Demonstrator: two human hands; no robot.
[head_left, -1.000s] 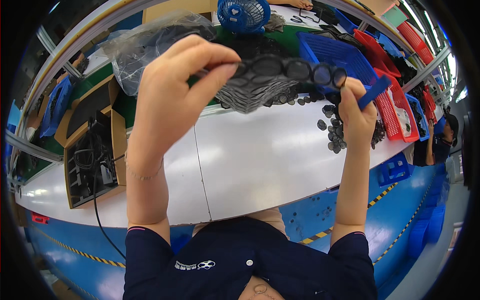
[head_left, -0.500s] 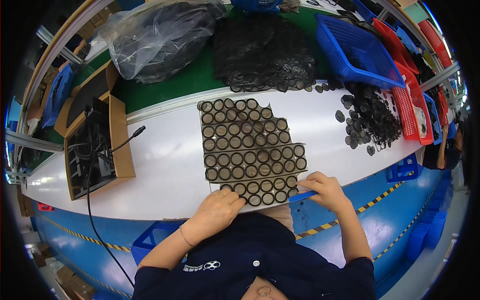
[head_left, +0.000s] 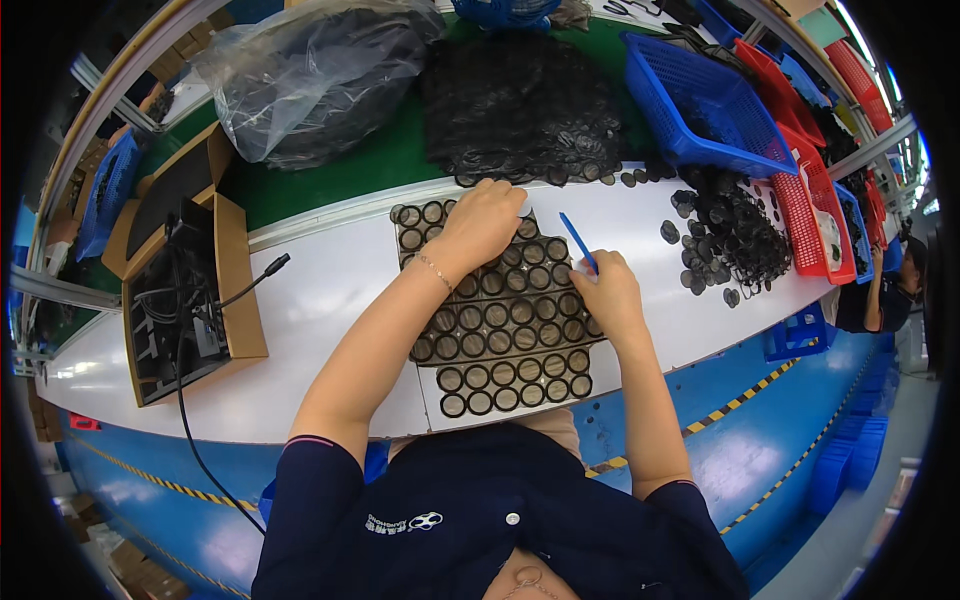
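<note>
Overlapping rows of dark translucent sheets with black-rimmed circles (head_left: pixel 515 320) lie on the white table in front of me. My left hand (head_left: pixel 482 228) reaches over the farthest row, with its fingers drawn together near the top right edge. A small pale piece (head_left: pixel 526 206) shows at those fingertips; what they grip is mostly hidden. My right hand (head_left: pixel 612 290) rests by the right edge of the middle rows, its fingers closed around a thin blue stick-like tool (head_left: pixel 577 240) that points away and to the left.
Loose dark discs and a black stringy heap (head_left: pixel 740 240) lie at right beside a red basket (head_left: pixel 812 215) and a blue basket (head_left: pixel 690 140). A dark pile (head_left: pixel 520 100) and a clear plastic bag (head_left: pixel 310 90) stand behind. At left sits a cardboard box (head_left: pixel 240 270) with cables.
Both hands have moved away from the nearest row: the left up to the farthest row, the right up beside the middle rows with the blue tool. The nearest row is now uncovered.
</note>
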